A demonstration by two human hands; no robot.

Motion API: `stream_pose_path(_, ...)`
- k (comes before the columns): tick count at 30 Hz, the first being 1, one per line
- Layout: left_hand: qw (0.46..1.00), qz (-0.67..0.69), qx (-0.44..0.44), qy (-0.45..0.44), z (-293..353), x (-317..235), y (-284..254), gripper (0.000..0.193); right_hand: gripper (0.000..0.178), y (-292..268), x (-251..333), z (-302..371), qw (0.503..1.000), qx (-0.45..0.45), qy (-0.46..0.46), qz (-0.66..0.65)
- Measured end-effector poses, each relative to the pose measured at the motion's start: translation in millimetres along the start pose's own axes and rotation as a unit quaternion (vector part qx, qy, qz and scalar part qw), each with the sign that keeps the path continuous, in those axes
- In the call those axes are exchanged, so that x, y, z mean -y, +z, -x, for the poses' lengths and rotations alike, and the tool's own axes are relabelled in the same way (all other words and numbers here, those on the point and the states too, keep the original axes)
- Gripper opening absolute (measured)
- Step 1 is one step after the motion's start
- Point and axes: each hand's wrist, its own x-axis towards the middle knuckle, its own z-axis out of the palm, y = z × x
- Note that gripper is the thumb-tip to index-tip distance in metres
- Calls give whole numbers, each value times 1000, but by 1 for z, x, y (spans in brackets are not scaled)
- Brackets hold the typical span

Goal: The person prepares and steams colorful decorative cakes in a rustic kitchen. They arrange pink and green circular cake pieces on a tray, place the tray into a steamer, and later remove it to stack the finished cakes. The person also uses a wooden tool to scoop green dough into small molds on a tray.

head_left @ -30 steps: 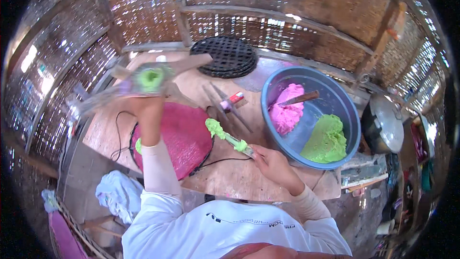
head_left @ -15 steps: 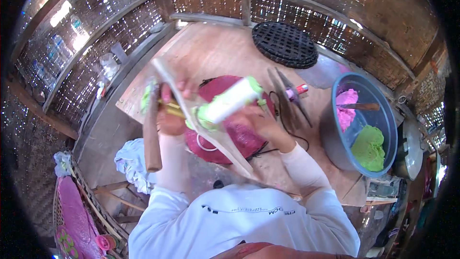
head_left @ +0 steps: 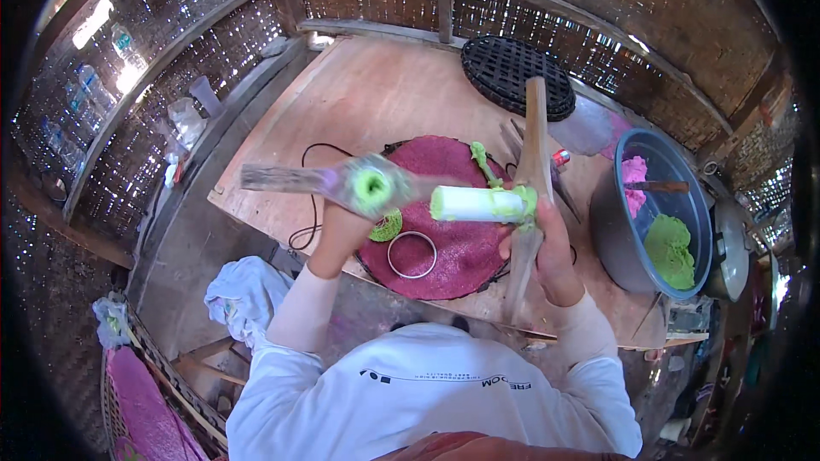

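L hand [head_left: 342, 226] grips mold [head_left: 346, 186] over mat's [head_left: 457, 265] 10 o'clock, R hand [head_left: 553, 252] clutches plunger [head_left: 478, 203] approx. 3 o'clock; if mold tips, soft dough [head_left: 369, 198] could prob. drop on ring [head_left: 412, 278] at 7.

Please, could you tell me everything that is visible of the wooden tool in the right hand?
The wooden tool is a long bar, wider mid-length, with a smooth white cylinder, perhaps plastic, standing out sideways. Green paste smears the cylinder's base and free end. The bar runs away from the person; the cylinder points left, above the round pink-red surface. The right hand grips the bar near the cylinder's base.
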Motion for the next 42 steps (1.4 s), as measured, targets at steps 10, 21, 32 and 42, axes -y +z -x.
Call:
stream_pose_path(10,971,-170,167,28,24,-51,6,38,91,32,60,-2,828,157,-215,493)
stream_pose_path(21,973,-42,177,-141,74,-17,52,54,86,20,-1,1,860,215,-152,437)
stream_pose_path(32,769,639,5,-4,-33,5,-21,94,84,-9,21,-47,842,307,408,175)
stream_pose_path(42,647,760,55,35,-4,85,-6,53,65,-20,-14,-73,797,285,509,155)
